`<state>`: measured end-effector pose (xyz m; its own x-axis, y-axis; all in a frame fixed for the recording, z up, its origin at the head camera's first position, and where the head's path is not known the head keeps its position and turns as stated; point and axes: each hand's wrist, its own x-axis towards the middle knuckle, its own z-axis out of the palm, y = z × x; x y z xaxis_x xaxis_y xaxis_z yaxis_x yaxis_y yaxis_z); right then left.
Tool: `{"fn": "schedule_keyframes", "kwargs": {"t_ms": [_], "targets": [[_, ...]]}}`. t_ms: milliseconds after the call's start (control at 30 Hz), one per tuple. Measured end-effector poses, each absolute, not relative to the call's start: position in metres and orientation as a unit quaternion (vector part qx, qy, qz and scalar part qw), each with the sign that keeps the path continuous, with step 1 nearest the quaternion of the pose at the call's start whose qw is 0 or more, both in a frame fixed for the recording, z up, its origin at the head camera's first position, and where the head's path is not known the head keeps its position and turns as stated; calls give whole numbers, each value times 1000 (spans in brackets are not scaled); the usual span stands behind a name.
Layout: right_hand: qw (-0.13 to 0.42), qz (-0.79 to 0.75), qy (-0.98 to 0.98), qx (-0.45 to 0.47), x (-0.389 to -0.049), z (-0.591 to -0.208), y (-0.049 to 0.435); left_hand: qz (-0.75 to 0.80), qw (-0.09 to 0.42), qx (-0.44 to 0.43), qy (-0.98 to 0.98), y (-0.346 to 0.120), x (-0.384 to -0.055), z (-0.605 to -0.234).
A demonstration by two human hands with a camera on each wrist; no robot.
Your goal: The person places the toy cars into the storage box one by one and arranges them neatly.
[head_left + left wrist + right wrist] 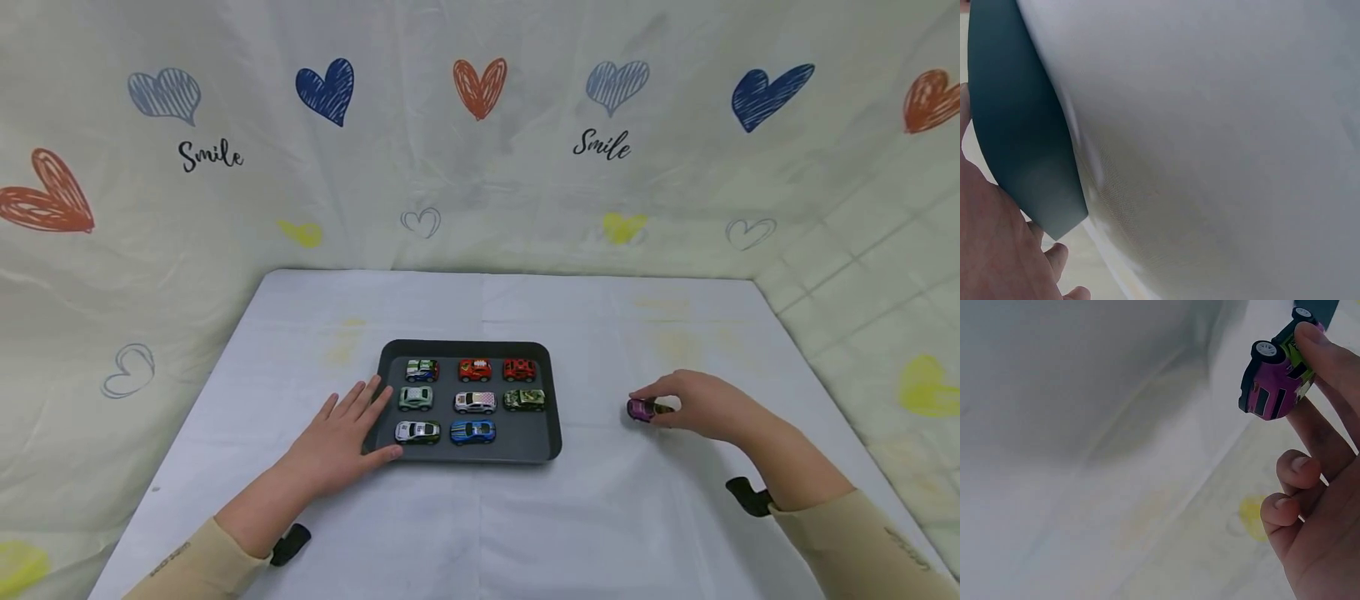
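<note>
A dark grey tray (521, 443) holds several toy cars in rows, among them a blue car (472, 431), a camouflage car (525, 400) and a pale green car (416, 398). My left hand (330, 446) lies at the tray's left edge, fingers straight and spread, the thumb at its near corner. To the right of the tray, my right hand (708, 407) pinches a purple and green toy car (1275, 381) between thumb and fingers, close over the white table. In the right wrist view its wheels face outward and the other fingers are loosely curled.
A white cloth covers the table (480, 517). Behind it hangs a pale curtain (525, 183) printed with hearts and the word "Smile". Two red cars (475, 369) stand in the tray's far row. A black wrist strap part (291, 544) hangs beside the left sleeve.
</note>
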<state>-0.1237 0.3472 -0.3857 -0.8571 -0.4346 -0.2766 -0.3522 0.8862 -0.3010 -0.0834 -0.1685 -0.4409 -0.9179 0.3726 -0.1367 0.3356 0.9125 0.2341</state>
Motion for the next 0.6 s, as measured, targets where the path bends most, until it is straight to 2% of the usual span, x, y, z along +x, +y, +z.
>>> {"fn": "schedule_keyframes", "kwargs": {"t_ms": [367,600], "targets": [[134,-131,945,-269,-131,-379,281,97,95,184,973,-167,-84,-440],[123,-119,929,-330,-136,-376,221,106,92,182,973,-169,-85,-443]]}}
